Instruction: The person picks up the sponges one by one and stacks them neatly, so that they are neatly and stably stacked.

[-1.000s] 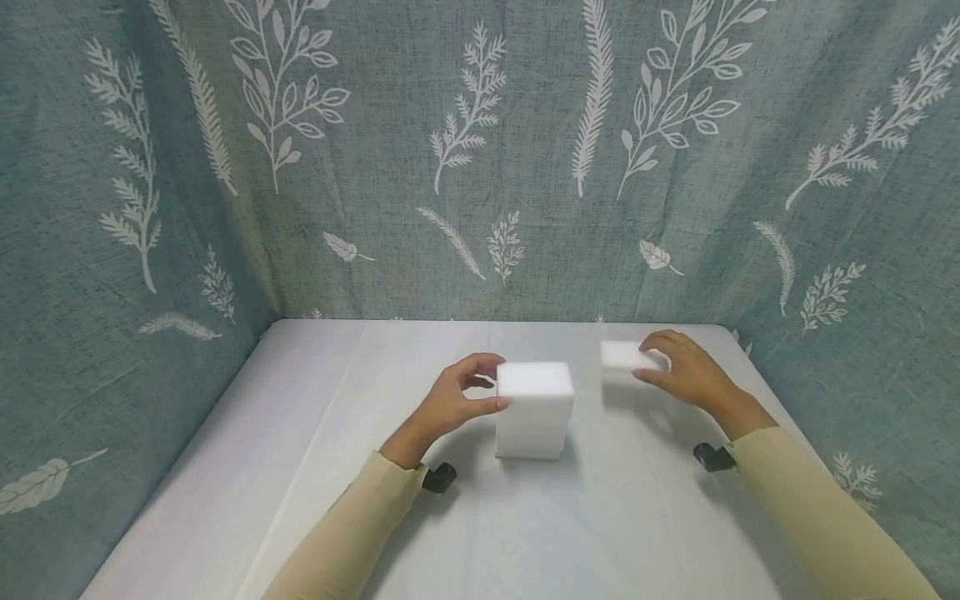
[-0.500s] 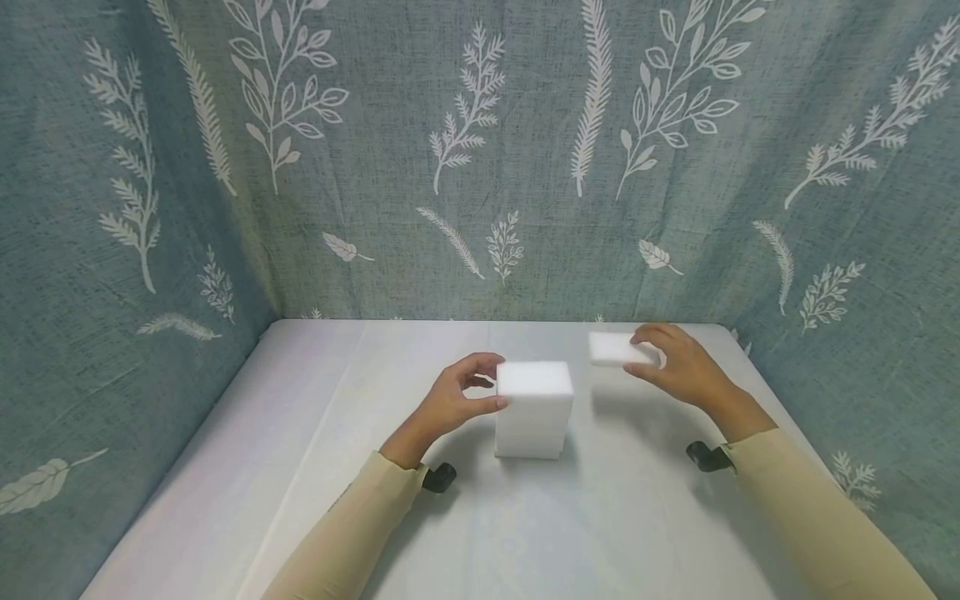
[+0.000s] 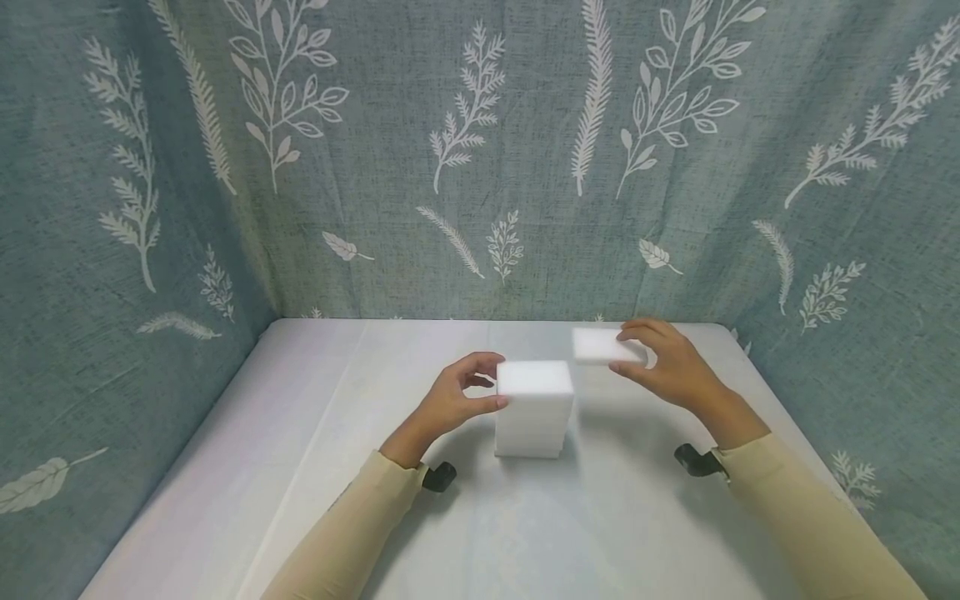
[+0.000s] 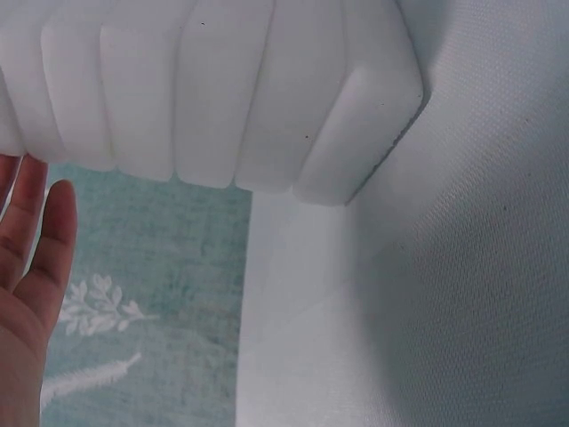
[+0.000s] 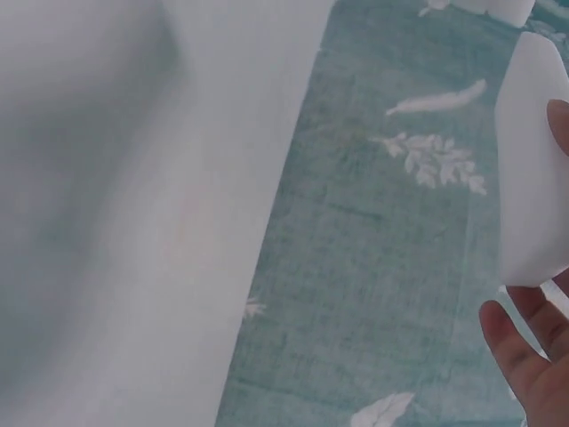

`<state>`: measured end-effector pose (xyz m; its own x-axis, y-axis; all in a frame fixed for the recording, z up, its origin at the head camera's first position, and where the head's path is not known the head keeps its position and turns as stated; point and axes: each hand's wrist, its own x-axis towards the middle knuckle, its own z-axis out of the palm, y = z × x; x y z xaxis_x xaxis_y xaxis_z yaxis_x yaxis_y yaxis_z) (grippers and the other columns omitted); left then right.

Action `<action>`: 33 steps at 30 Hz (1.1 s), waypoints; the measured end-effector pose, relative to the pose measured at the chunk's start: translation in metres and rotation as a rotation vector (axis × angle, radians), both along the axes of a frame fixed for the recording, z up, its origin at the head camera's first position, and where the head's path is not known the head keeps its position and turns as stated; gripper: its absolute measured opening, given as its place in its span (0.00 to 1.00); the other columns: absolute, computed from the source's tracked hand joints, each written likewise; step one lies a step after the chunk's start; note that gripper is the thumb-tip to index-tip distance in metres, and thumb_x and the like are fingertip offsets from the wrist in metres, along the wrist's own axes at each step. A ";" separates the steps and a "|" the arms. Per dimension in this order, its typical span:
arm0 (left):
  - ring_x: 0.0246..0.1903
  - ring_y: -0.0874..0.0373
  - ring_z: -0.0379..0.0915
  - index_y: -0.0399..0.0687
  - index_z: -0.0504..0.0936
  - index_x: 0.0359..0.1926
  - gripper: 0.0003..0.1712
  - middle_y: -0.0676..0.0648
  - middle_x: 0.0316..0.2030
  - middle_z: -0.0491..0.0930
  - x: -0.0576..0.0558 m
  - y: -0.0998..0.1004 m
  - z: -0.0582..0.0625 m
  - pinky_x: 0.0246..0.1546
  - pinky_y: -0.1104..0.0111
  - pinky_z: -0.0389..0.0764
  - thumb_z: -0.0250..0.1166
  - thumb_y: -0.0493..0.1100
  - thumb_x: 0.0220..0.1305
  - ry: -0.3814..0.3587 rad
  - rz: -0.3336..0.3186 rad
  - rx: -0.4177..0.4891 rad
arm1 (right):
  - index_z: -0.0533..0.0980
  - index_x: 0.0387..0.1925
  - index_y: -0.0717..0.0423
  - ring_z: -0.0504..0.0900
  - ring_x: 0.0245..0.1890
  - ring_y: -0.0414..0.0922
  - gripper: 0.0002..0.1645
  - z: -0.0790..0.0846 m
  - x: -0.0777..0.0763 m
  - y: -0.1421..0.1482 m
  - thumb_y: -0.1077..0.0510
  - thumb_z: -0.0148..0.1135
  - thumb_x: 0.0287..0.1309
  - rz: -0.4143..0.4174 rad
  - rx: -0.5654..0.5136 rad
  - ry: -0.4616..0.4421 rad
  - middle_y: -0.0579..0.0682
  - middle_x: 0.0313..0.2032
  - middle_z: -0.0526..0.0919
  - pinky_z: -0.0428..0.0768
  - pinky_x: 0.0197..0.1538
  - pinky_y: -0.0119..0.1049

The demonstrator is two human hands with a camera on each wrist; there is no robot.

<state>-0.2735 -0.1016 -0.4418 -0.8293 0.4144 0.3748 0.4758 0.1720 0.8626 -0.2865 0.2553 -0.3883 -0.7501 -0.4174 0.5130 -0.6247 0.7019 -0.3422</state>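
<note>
A stack of several white sponge blocks [image 3: 531, 421] stands upright on the table. My left hand [image 3: 452, 402] holds the stack's left side near the top, thumb at the front corner and index finger at the back corner. In the left wrist view the layered blocks [image 4: 222, 98] show seams between them, with the fingers [image 4: 55, 236] at the upper end. To the right of the stack, my right hand [image 3: 671, 364] pinches a single white sponge block [image 3: 595, 346] by its right end, raised off the table. That block's long side shows in the right wrist view, under the thumb [image 5: 560, 123].
The white table [image 3: 330, 500] has a patterned green cloth [image 3: 390, 150] hanging behind it and at both sides. Small black wrist devices sit below each sleeve cuff, the left one [image 3: 440, 477] and the right one [image 3: 696, 460].
My right hand has moved left and slightly up with its sponge block, nearer the stack. The left hand and the stack have stayed in place.
</note>
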 end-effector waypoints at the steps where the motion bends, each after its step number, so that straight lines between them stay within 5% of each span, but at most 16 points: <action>1: 0.51 0.51 0.73 0.37 0.72 0.62 0.34 0.44 0.49 0.77 0.002 0.000 0.003 0.54 0.52 0.74 0.73 0.37 0.55 0.000 -0.003 -0.003 | 0.79 0.50 0.56 0.72 0.58 0.56 0.26 0.000 0.001 -0.001 0.51 0.76 0.50 0.007 -0.010 0.009 0.54 0.55 0.76 0.71 0.57 0.55; 7: 0.50 0.51 0.73 0.34 0.73 0.60 0.31 0.45 0.48 0.78 0.019 0.002 0.026 0.53 0.49 0.74 0.73 0.36 0.56 0.003 -0.014 0.002 | 0.79 0.49 0.57 0.73 0.57 0.56 0.27 0.003 0.006 -0.009 0.54 0.77 0.47 0.054 -0.031 0.079 0.54 0.54 0.76 0.72 0.57 0.54; 22: 0.50 0.48 0.73 0.35 0.73 0.60 0.31 0.44 0.48 0.78 0.020 0.003 0.026 0.54 0.51 0.74 0.73 0.37 0.56 -0.009 -0.007 -0.001 | 0.80 0.47 0.58 0.74 0.55 0.52 0.27 0.002 0.012 -0.030 0.56 0.79 0.43 0.186 -0.080 0.174 0.53 0.53 0.78 0.74 0.56 0.47; 29: 0.49 0.56 0.74 0.51 0.76 0.59 0.32 0.51 0.47 0.78 0.000 0.000 -0.002 0.52 0.59 0.76 0.76 0.48 0.53 0.014 0.003 0.022 | 0.80 0.46 0.57 0.74 0.56 0.49 0.26 0.001 0.013 -0.044 0.54 0.79 0.44 0.220 -0.090 0.171 0.51 0.52 0.78 0.74 0.56 0.45; 33: 0.49 0.55 0.74 0.51 0.76 0.59 0.32 0.50 0.47 0.78 -0.001 0.000 -0.002 0.52 0.58 0.76 0.76 0.47 0.53 0.015 0.001 0.027 | 0.80 0.46 0.57 0.74 0.56 0.49 0.25 0.000 0.014 -0.050 0.54 0.78 0.45 0.236 -0.102 0.161 0.51 0.53 0.78 0.74 0.56 0.45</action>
